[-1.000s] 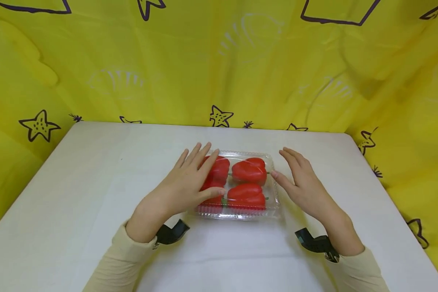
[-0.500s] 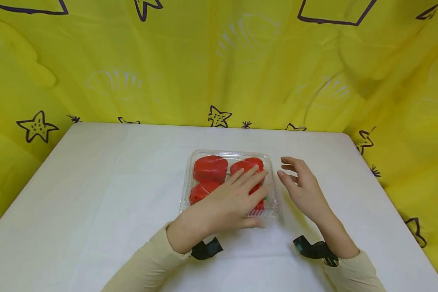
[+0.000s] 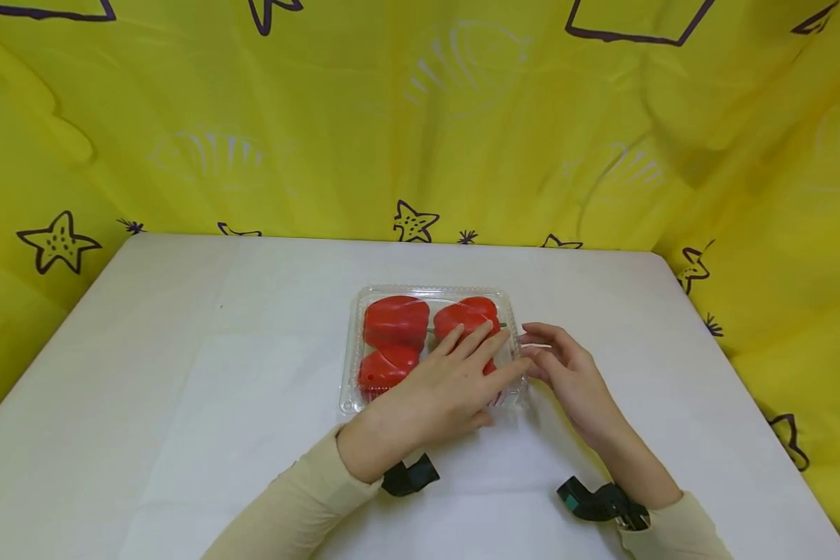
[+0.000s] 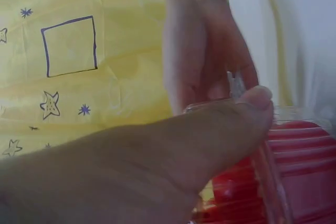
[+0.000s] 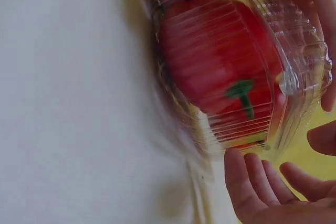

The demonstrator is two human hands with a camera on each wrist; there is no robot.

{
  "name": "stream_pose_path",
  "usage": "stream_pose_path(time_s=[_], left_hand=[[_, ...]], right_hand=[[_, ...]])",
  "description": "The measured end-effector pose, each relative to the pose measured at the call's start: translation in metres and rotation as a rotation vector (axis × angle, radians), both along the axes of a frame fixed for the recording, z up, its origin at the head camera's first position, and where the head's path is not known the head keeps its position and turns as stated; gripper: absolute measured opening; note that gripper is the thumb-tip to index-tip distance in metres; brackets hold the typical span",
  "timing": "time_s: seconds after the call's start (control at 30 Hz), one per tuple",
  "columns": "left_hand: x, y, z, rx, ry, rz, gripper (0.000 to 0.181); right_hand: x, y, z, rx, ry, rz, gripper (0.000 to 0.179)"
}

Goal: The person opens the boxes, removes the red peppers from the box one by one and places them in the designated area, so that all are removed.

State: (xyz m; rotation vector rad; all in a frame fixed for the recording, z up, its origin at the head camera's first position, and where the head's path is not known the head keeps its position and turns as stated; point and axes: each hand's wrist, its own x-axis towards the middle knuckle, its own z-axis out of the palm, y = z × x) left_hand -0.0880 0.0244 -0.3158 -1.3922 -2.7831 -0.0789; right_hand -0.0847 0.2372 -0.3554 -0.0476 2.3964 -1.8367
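Note:
A clear plastic clamshell box (image 3: 434, 292) with several red bell peppers (image 3: 395, 320) inside stands closed on the white table. The left hand (image 3: 437, 393) lies across the right part of its lid, fingers spread and fairly straight. In the left wrist view, the left thumb (image 4: 254, 98) reaches over the box's edge. At the box's right edge, the right hand (image 3: 577, 389) has slightly bent fingers. The right wrist view shows right fingertips (image 5: 236, 169) at the end wall, with a gap between them and the thumb. A green stem (image 5: 241, 90) shows through the ribbed wall.
The white table (image 3: 266, 311) extends around the box on all sides. Yellow cloth (image 3: 336, 140) with drawn stars and fish hangs behind it and along both sides. Black straps with camera mounts (image 3: 602, 502) sit at the wrists.
The left hand has moved from the left part of the lid to its right part. The right hand has come in to the box's right edge, its fingers more bent than before.

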Motion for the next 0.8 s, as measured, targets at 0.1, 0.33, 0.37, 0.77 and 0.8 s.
stream_pose_path(time_s=[0.1, 0.33, 0.37, 0.77, 0.8], left_hand=[[0.002, 0.004, 0.002, 0.007, -0.034, 0.019, 0.073], [0.009, 0.018, 0.000, 0.027, -0.002, 0.042, 0.050], [0.009, 0.019, -0.001, 0.028, 0.014, 0.045, 0.048], [0.009, 0.025, -0.006, 0.098, 0.130, 0.021, 0.022], [0.010, 0.026, -0.006, 0.097, 0.154, 0.012, 0.020]], right_hand=[[0.003, 0.002, -0.004, -0.150, -0.083, 0.021, 0.042], [0.005, 0.010, -0.015, -0.402, -0.177, 0.094, 0.027], [0.006, 0.011, -0.016, -0.427, -0.183, 0.110, 0.025], [0.011, 0.023, -0.027, -0.878, -0.322, 0.397, 0.044], [0.010, 0.024, -0.029, -0.921, -0.337, 0.415, 0.046]])
